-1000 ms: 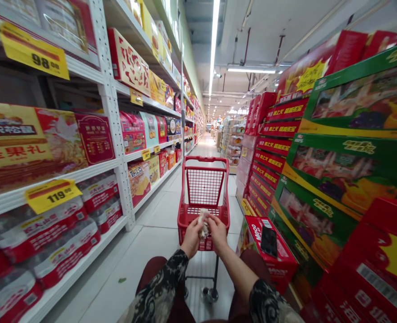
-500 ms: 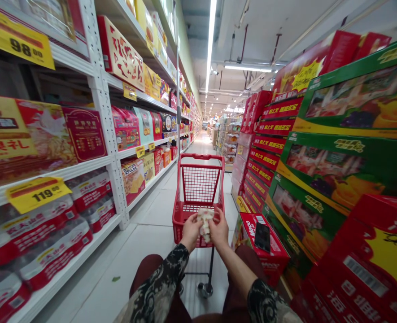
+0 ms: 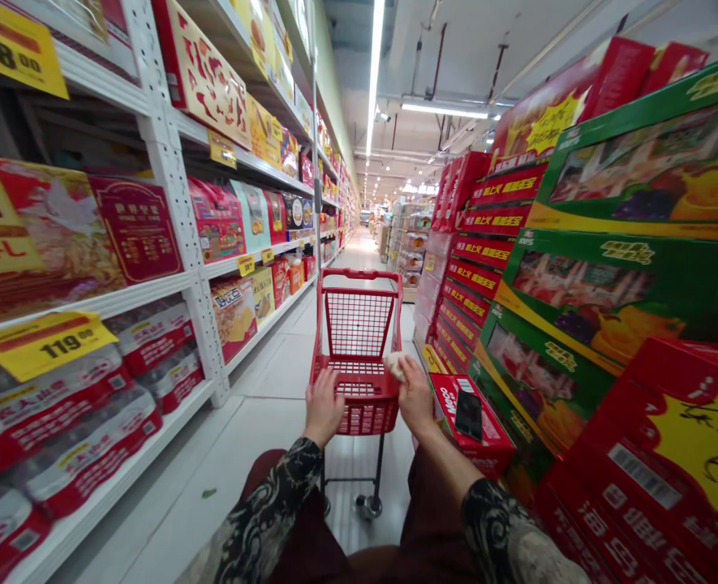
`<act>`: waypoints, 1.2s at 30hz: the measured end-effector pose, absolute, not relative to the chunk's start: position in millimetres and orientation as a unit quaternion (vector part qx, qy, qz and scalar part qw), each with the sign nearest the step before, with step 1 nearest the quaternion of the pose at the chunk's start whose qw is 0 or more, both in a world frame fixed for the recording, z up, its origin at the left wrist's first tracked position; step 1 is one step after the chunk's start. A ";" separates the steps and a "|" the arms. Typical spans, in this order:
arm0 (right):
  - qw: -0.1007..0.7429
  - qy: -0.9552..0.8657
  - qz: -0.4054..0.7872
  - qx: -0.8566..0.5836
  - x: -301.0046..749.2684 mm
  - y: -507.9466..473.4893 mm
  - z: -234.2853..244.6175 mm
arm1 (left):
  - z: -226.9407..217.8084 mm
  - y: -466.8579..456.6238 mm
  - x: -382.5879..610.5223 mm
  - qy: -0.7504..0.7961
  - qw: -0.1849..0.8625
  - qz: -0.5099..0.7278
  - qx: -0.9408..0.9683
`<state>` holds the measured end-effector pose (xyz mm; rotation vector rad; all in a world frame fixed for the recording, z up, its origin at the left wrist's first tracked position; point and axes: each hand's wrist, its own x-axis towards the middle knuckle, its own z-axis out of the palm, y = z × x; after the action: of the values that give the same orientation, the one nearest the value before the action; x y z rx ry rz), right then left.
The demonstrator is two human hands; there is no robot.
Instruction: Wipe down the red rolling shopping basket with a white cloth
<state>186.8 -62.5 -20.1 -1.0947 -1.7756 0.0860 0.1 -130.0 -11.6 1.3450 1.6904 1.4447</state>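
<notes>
Left hand (image 3: 324, 405) is curled over the near rim of the red cart (image 3: 359, 324). Right hand (image 3: 415, 399) is pinched tight on a crumpled white wad (image 3: 395, 365), which pokes out past the fingertips over the cart's right edge.

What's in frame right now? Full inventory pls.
cart: one, red, mid-aisle
cloth: one, whitish, crumpled, at cart's right rim
phone: one, black, lying on red box
red box: one, red, right of cart
shelving: one run, white, left side, full of gift boxes
price tags: several, yellow, shelf edges
cartons: many, red and green, stacked right
left hand: one, gripping cart's near rim
right hand: one, holding cloth
</notes>
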 end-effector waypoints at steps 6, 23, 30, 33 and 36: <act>0.337 -0.841 -0.085 -0.414 189.3 -73.6 -46.4 | -44.0 -132.9 -32.0 0.746 0.019 0.257 0.615; 0.280 -0.868 -0.150 -0.381 194.5 -65.2 -56.8 | -23.2 -138.3 -35.6 0.753 0.054 0.138 0.642; 0.296 -0.880 -0.138 -0.344 123.7 -83.6 -59.7 | -19.3 -135.7 -35.3 0.749 0.062 0.120 0.648; 0.274 -0.901 -0.145 -0.304 111.6 -81.4 -55.2 | -16.6 -132.4 -40.5 0.750 0.068 0.103 0.650; 0.251 -0.906 -0.158 -0.302 139.9 -69.1 -51.4 | -14.2 -126.6 -44.4 0.749 0.073 0.097 0.651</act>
<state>139.9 -69.1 -51.4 -0.8228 -2.4647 -0.4296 -44.4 -126.6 -14.2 1.9563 2.2487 0.2928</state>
